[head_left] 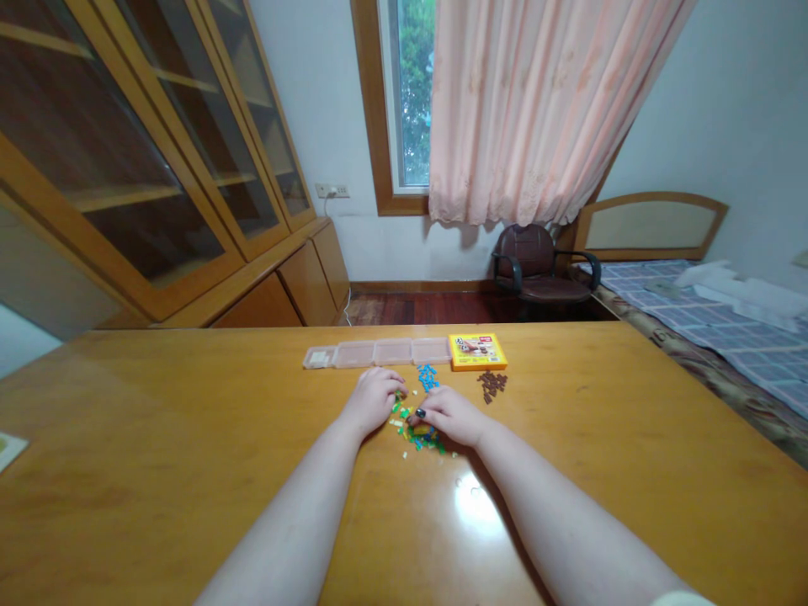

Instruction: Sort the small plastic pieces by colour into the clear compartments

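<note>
My left hand (374, 399) rests on the table at the left edge of a mixed pile of small toy building bricks (420, 434), green, yellow, white and blue. Its fingers curl down over a few green and yellow pieces, and the fingertips are partly hidden. From the right, my right hand (453, 414) reaches into the same pile with bent, closed fingers; a dark nail shows. What either hand pinches is too small to make out. Just beyond the hands lies a group of blue bricks (427, 377). Brown bricks (491, 385) form a separate heap to the right.
Behind the bricks stands a row of clear plastic trays (357, 354), with a yellow box (478, 352) at its right end. All lie on a wide wooden table (189, 471). Past its far edge are an office chair (539, 265) and a bed (707, 303); glass-fronted cabinets (189, 126) line the left.
</note>
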